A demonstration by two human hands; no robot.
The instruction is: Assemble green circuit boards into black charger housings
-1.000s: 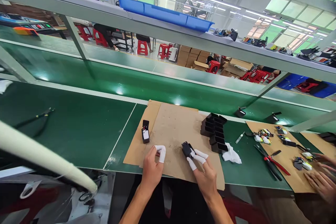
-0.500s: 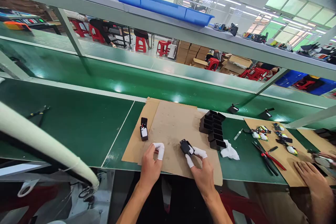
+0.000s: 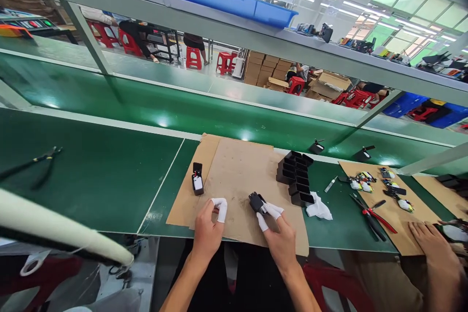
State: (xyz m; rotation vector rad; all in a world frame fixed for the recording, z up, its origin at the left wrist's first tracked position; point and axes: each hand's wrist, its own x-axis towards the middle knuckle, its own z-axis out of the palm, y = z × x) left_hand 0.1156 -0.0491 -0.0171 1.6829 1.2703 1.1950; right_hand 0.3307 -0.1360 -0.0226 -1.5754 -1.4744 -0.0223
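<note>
My right hand (image 3: 280, 236), with white finger cots on thumb and fingers, grips a small black plastic case (image 3: 257, 202) just over the cardboard sheet (image 3: 239, 165). Something white shows at the case's near end, partly covered by the fingers. To the left, my left hand (image 3: 210, 224) is held with thumb and forefinger curled together, both in white cots. Whether anything tiny is pinched there, I cannot tell. Beyond that hand a second black case (image 3: 198, 183) stands on the cardboard with its lid up and a white piece inside.
Right of the cardboard stand several open black boxes (image 3: 296, 173), a crumpled white tissue (image 3: 319, 207) and a small tube (image 3: 331, 184). Red-handled pliers (image 3: 373, 217) lie near a co-worker's hand (image 3: 427, 239) and wired parts (image 3: 360, 183). A pale pipe (image 3: 66, 234) crosses the left front.
The view has shifted slightly. My right fingers have closed further over the near end of the black case. My left hand keeps its curled shape.
</note>
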